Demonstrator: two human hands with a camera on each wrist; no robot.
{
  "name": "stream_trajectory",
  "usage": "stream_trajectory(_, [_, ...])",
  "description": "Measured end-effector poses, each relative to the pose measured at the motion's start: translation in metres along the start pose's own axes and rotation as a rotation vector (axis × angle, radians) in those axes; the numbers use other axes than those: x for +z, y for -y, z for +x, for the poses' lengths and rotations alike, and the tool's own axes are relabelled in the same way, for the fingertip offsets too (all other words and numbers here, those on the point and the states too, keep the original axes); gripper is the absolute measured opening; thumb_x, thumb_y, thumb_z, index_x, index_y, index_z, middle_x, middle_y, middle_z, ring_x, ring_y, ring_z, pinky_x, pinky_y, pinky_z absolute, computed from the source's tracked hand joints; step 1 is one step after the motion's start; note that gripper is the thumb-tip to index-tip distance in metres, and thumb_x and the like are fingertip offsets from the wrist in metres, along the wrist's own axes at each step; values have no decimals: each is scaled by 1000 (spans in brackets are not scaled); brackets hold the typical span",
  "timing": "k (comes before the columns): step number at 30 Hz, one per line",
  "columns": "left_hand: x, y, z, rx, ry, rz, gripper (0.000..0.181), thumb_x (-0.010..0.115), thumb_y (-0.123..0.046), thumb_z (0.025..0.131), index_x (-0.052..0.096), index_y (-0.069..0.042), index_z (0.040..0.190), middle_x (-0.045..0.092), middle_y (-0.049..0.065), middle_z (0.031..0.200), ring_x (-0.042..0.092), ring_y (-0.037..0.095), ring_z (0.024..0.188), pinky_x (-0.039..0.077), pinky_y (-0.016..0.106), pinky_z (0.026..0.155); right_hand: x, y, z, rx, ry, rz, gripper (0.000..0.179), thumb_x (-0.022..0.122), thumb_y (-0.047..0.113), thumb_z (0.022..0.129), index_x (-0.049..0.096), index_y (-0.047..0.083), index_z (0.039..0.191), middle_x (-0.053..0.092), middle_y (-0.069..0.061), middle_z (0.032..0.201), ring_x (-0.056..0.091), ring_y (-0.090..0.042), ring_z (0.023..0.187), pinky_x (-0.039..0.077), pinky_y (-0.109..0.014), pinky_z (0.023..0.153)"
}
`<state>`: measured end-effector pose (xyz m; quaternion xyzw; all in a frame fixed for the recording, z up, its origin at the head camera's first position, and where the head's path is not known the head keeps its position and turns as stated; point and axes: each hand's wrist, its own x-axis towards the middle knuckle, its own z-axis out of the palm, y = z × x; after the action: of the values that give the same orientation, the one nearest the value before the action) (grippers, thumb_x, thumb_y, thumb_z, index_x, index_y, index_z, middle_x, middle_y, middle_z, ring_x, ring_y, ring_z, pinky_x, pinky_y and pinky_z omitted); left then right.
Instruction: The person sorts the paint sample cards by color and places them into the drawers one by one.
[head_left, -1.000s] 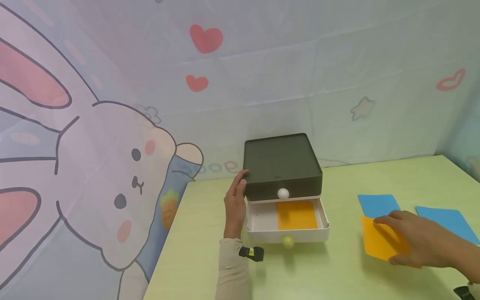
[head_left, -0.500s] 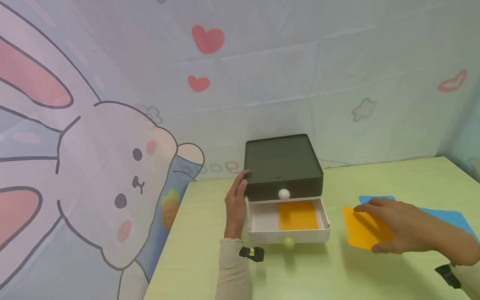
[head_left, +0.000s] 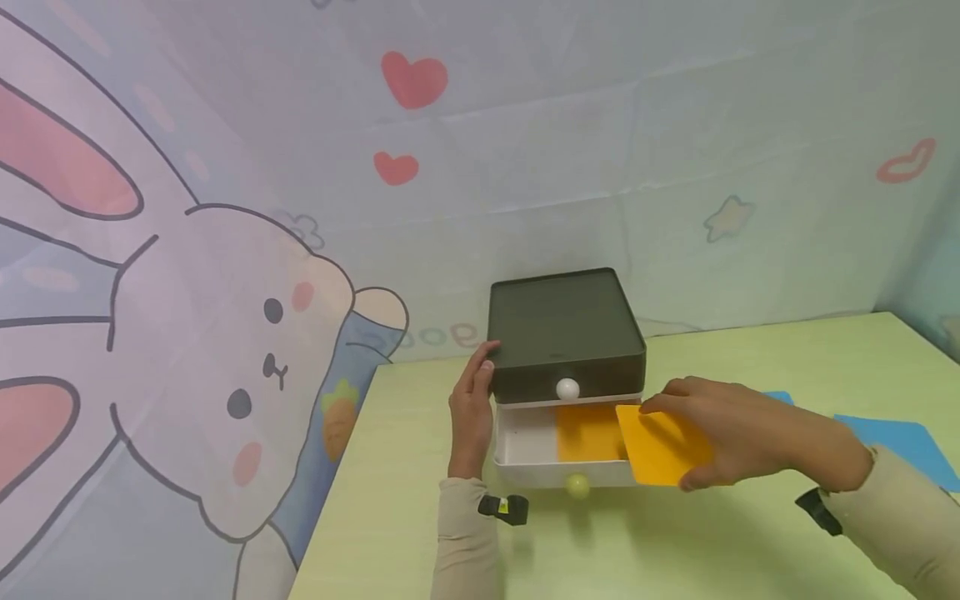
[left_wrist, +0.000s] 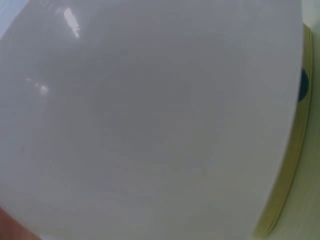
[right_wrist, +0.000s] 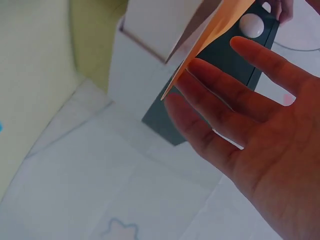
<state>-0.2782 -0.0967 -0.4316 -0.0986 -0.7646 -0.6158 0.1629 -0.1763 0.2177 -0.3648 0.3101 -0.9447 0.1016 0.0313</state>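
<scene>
A small two-drawer box with a dark upper part stands on the table, its white lower drawer pulled out. An orange paper sheet lies flat in that drawer, on its right side. My left hand rests along the box's left side, fingertips at the top edge. Between fingers and thumb, my right hand holds a second orange sheet tilted over the drawer's right edge. The right wrist view shows this sheet nearly edge-on at the fingertips; the thumb is hidden there.
To the right, a blue sheet lies on the table, and a corner of another blue sheet shows behind my right hand. A printed cloth backdrop stands behind. A pale surface fills most of the left wrist view.
My right hand has carried the orange sheet leftward from beside the blue sheets to the drawer's right edge. The left hand and the box stay put.
</scene>
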Motion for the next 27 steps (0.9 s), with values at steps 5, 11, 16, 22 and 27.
stream_trajectory(5, [1,1,-1,-15,14,16,34,42,-40,106,60,-41,135,52,-7,153,50,22,141,45,49,113,4,14,14,-42,20,31,68,86,47,70,62,19,127,62,0,119,59,-14,96,56,-40,82])
stream_trajectory(11, [0,-1,0,10,8,19,34,42,-39,107,61,-37,136,53,-5,151,51,22,141,45,50,112,11,25,34,-86,21,31,68,86,48,71,63,18,127,61,3,113,56,-11,92,55,-38,81])
stream_trajectory(16, [-1,-2,3,3,6,-1,35,43,-38,107,62,-34,136,53,-7,151,50,20,142,46,47,112,18,31,51,-104,35,14,68,86,47,70,63,16,126,62,1,112,56,-12,93,55,-40,83])
stream_trajectory(22, [0,-1,3,0,5,3,35,44,-38,107,62,-34,135,54,-5,151,51,22,141,46,48,112,24,31,63,-82,61,19,68,86,47,71,62,16,127,63,2,108,56,-13,92,55,-39,83])
stream_trajectory(27, [-1,-1,2,0,-7,13,34,44,-37,107,63,-34,134,55,-4,150,53,23,139,46,49,112,24,31,67,-84,70,34,70,85,50,72,61,17,129,66,2,106,56,-13,91,54,-39,83])
